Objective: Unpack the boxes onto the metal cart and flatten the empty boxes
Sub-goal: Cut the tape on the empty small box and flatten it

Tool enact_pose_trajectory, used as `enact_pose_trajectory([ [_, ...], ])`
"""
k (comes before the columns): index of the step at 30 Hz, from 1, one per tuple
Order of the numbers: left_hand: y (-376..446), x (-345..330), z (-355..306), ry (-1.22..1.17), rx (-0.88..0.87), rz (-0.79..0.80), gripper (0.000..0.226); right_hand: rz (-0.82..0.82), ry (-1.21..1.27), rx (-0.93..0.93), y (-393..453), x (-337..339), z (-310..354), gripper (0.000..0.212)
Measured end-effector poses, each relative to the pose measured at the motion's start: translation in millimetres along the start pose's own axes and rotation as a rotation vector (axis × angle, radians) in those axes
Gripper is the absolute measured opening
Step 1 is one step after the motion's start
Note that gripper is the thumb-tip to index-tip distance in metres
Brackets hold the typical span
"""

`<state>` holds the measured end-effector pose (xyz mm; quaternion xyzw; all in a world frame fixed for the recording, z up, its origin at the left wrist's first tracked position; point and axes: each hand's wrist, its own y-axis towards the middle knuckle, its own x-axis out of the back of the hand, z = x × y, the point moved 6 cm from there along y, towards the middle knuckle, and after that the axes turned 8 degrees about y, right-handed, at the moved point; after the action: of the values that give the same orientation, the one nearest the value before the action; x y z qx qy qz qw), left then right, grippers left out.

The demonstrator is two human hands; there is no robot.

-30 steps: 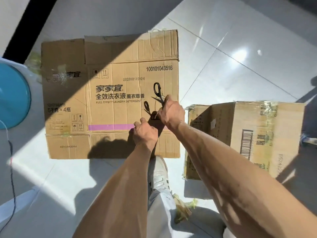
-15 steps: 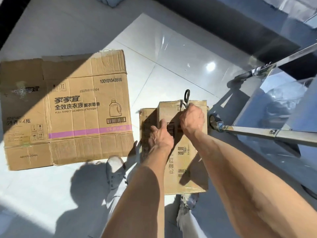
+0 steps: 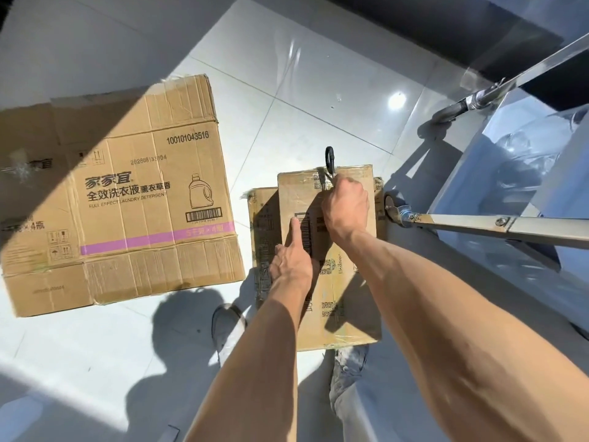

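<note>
A taped brown cardboard box [image 3: 342, 282] stands on the white tiled floor in front of me, beside the metal cart [image 3: 478, 223]. My right hand [image 3: 345, 207] grips black scissors [image 3: 330, 159] whose handle loop sticks up past the box's far top edge. My left hand [image 3: 291, 260] rests on the box top with its index finger stretched forward along the barcode. A large flattened detergent box [image 3: 127, 199] lies on the floor to the left.
The cart's steel frame and caster wheel [image 3: 392, 207] stand just right of the taped box, with clear plastic-wrapped goods [image 3: 529, 151] on its shelf. My shoes [image 3: 228, 327] stand just short of the boxes. A dark wall base runs along the top right.
My view swung right from the flattened box to the taped box by the cart. Both hands came down onto the taped box, and the left index finger stretched out.
</note>
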<state>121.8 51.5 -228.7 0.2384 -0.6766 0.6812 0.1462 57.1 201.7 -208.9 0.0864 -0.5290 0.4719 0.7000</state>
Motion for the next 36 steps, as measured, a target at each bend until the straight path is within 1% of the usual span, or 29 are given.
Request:
enact_pose_trajectory([
  [5,2.5,-0.9,2.9,-0.001,-0.001,0.01,0.084,-0.001,0.02,-0.007,-9.1,-7.8,0.0,0.015],
  [11,4.6,-1.0,5.6,-0.012,-0.005,0.024,0.081,0.03,0.006,-0.018,-14.0,-8.1,2.3,0.018],
  [16,4.4,-1.5,1.5,-0.02,0.018,0.049,0.077,0.048,0.013,-0.054,-44.9,-11.0,-2.4,0.017],
  [20,3.7,-5.0,-0.5,-0.038,0.029,0.059,0.086,0.049,0.006,-0.06,-49.4,-8.1,-7.0,0.016],
  [22,4.6,-6.4,0.8,-0.04,0.035,0.055,0.093,0.109,-0.009,-0.086,-56.5,-10.8,-13.0,0.016],
  [26,3.1,-10.5,3.4,-0.052,0.035,0.072,0.106,0.266,-0.021,-0.25,-116.6,-30.0,-48.1,0.021],
  [29,1.6,-11.3,6.5,-0.074,0.017,0.064,0.109,0.362,-0.061,-0.246,-149.8,-43.3,-69.0,0.016],
  [33,-0.2,-10.3,7.6,-0.07,0.011,0.041,0.109,0.485,-0.055,-0.319,-166.4,-47.9,-75.6,0.015],
  [36,-0.2,-9.6,5.8,-0.1,0.027,0.053,0.108,0.478,-0.053,-0.289,-171.0,-41.3,-71.7,0.017],
])
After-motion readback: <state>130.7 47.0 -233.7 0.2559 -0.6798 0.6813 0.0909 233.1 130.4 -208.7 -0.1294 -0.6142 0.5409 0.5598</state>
